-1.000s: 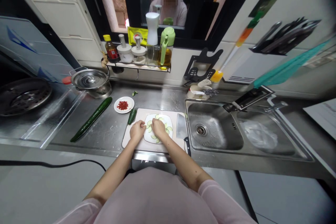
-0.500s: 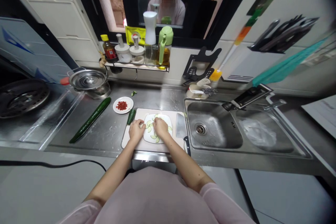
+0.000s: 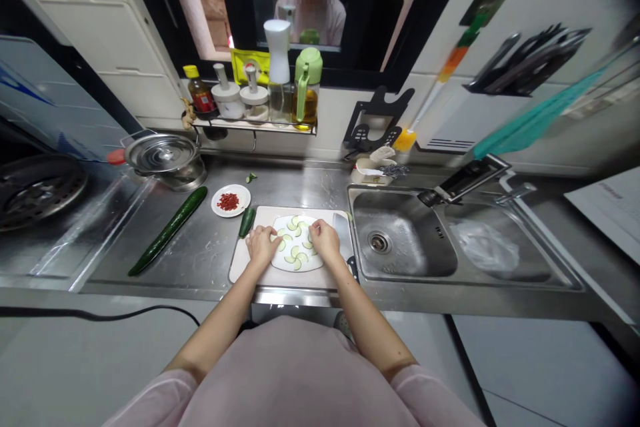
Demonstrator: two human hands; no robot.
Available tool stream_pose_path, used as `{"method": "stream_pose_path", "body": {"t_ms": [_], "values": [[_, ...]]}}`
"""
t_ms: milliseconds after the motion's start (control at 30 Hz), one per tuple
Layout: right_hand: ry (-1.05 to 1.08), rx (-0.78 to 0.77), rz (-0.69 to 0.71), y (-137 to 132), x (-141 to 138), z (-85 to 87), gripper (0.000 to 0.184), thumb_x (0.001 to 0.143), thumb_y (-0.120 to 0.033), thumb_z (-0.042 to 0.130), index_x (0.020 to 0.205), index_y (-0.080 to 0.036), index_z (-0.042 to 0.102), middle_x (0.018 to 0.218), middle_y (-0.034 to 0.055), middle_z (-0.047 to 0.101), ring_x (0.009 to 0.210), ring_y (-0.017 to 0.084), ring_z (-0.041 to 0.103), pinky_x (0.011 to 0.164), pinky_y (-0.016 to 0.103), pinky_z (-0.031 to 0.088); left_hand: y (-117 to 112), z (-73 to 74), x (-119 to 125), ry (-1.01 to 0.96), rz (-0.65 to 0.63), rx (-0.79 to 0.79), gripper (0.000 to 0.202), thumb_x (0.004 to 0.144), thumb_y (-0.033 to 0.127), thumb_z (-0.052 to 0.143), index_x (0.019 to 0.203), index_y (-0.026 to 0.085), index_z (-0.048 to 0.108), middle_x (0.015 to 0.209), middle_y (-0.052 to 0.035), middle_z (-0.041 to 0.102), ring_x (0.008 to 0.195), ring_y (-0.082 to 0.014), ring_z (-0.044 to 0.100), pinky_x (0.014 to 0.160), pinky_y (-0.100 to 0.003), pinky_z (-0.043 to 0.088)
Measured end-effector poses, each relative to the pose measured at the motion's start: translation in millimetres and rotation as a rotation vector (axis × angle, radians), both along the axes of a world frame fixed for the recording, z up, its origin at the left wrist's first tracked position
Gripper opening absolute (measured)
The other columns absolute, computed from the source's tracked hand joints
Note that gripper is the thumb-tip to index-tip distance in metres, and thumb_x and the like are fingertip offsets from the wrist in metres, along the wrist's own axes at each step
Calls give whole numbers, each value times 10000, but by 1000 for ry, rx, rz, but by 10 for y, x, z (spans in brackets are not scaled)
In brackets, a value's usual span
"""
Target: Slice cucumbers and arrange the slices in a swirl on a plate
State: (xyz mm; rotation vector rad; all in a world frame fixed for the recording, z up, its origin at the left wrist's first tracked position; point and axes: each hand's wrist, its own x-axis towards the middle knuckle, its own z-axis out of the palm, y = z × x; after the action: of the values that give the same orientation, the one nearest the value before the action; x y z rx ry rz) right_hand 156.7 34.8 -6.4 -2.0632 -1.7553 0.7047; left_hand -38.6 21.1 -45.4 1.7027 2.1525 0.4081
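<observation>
A white plate (image 3: 295, 265) with several cucumber slices (image 3: 293, 245) laid in a ring rests on a pale cutting board (image 3: 250, 271). My left hand (image 3: 261, 244) sits at the plate's left rim, fingers curled against it. At the plate's right rim is my right hand (image 3: 325, 239), fingers bent over the edge. A short cucumber piece (image 3: 246, 221) lies at the board's left corner. A cleaver (image 3: 344, 230) lies on the board's right side, partly hidden by my right hand.
A whole cucumber (image 3: 168, 230) and a small dish of red bits (image 3: 231, 201) lie left on the steel counter. A lidded pot (image 3: 163, 156) stands behind them. The sink (image 3: 400, 243) is right of the board. A shelf of bottles (image 3: 255, 100) hangs at the back.
My right hand has moved from over the middle of the plate to its right rim, uncovering the slices. The left hand stays at the left rim. The view shifted slightly.
</observation>
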Motion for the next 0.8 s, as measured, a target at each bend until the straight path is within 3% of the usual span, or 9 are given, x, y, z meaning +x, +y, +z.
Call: {"method": "stream_pose_path", "body": {"t_ms": [533,800], "values": [[189,140,-116,-194,367,-37,228,808,-361,476,801,-198,636,659,8,602,653,162,546,612,235,357,-16,26,19,-49,29,34,242,810,458,577,904,263,686,1024,-78,608,1041,-276,504,906,-398,337],[248,192,-165,-295,537,-72,347,788,-453,439,843,-177,641,689,39,626,653,180,548,632,259,381,85,187,-165,-203,284,203,239,857,407,526,965,261,681,989,-55,626,980,-218,553,869,-345,358]]}}
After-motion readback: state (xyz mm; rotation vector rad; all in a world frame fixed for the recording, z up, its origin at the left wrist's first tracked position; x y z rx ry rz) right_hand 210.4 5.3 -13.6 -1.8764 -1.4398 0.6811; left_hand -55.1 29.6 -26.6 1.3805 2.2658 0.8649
